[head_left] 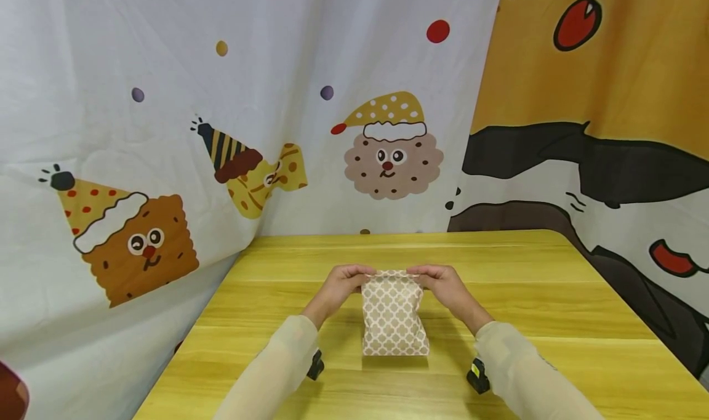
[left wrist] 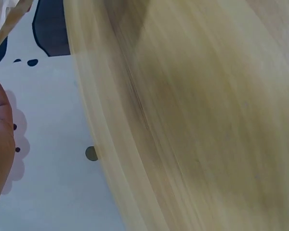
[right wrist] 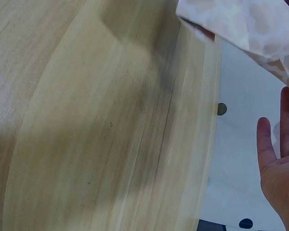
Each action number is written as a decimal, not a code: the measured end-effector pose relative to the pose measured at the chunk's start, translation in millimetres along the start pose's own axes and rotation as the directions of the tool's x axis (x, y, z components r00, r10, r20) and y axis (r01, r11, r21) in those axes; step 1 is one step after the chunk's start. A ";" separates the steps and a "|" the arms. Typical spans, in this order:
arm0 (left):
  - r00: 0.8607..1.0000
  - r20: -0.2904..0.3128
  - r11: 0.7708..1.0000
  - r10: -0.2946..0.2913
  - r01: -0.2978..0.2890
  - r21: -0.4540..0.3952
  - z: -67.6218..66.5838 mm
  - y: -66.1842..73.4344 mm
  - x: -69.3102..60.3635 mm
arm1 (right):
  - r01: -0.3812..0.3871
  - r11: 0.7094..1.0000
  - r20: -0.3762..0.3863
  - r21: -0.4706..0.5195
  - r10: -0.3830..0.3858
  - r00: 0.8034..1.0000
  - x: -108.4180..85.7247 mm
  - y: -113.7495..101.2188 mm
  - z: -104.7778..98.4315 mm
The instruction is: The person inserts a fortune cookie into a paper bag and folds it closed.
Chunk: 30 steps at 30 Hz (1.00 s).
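Note:
A small beige paper bag [head_left: 394, 315] with a white lattice pattern hangs upright over the wooden table. My left hand [head_left: 344, 282] pinches its upper left corner, while the right hand [head_left: 443, 284] pinches the upper right one. In the right wrist view, part of the bag [right wrist: 250, 29] shows at the top; two fingers of the right hand [right wrist: 282, 175] stick out straight below it, and the pinching fingers are mostly out of frame. Only a sliver of the bag [left wrist: 8, 24] and the edge of the left hand [left wrist: 1, 110] appear in the left wrist view. The bag's contents are hidden.
The yellow wooden table [head_left: 266, 278] spreads out beneath both arms. Behind it and to the left hangs a white curtain [head_left: 166, 137] printed with cartoon biscuits. An orange and black printed cloth [head_left: 637, 100] hangs on the right. Dark wrist devices sit under both sleeves.

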<state>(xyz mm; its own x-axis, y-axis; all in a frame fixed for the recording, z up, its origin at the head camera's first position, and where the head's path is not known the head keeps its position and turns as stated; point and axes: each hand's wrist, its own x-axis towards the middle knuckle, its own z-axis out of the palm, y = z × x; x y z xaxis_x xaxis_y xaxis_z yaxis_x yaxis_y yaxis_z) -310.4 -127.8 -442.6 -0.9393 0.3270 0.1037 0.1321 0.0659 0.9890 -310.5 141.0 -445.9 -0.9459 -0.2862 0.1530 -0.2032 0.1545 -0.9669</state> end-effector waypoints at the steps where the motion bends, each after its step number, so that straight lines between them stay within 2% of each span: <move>1: 1.000 0.001 1.000 0.004 -0.004 0.007 0.1 -0.2 -0.4 | -0.001 1.000 0.002 0.004 0.001 1.000 -0.4 -0.2 0.0; 5: 1.000 -0.014 0.997 0.013 -0.012 0.073 1.8 -1.8 -1.6 | -0.018 1.000 0.014 0.017 0.018 1.000 -1.6 1.7 0.3; 9: 0.998 -0.056 0.989 0.001 0.008 0.149 5.6 -4.9 -1.6 | -0.006 1.000 0.010 -0.003 0.006 1.000 -2.3 2.8 2.0; 12: 0.997 -0.072 0.986 0.001 0.011 0.166 8.1 -6.8 -1.4 | -0.019 1.000 -0.008 -0.022 0.019 1.000 -1.0 -0.1 5.5; 16: 0.998 -0.067 0.987 0.006 0.004 0.158 9.3 -8.3 -1.4 | -0.067 0.989 -0.013 -0.128 0.066 0.998 4.9 -9.1 15.2; 20: 0.999 -0.046 0.991 0.012 -0.005 0.136 10.1 -8.1 -2.9 | -0.074 0.960 0.024 -0.268 0.084 0.996 10.9 -20.0 24.8; 23: 0.999 -0.034 0.991 -0.004 0.008 0.134 10.8 -6.6 -3.8 | -0.079 0.947 0.025 -0.312 0.092 0.995 12.4 -25.5 27.9; 27: 0.999 -0.024 0.978 -0.040 0.044 0.204 13.4 -2.0 -1.7 | -0.045 0.938 0.030 -0.343 0.059 0.998 11.8 -27.3 29.3; 30: 0.999 -0.020 0.962 -0.033 0.038 0.270 17.1 2.4 1.1 | -0.011 0.931 0.045 -0.365 0.029 0.999 11.6 -27.2 30.9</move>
<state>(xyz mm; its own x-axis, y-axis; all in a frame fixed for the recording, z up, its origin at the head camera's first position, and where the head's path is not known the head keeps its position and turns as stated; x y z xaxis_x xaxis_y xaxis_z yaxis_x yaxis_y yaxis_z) -305.7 -111.1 -441.9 -0.9493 0.3058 0.0726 0.1771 0.3298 0.9273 -308.1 104.3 -424.1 -0.9391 -0.3236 0.1153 -0.2710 0.4917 -0.8275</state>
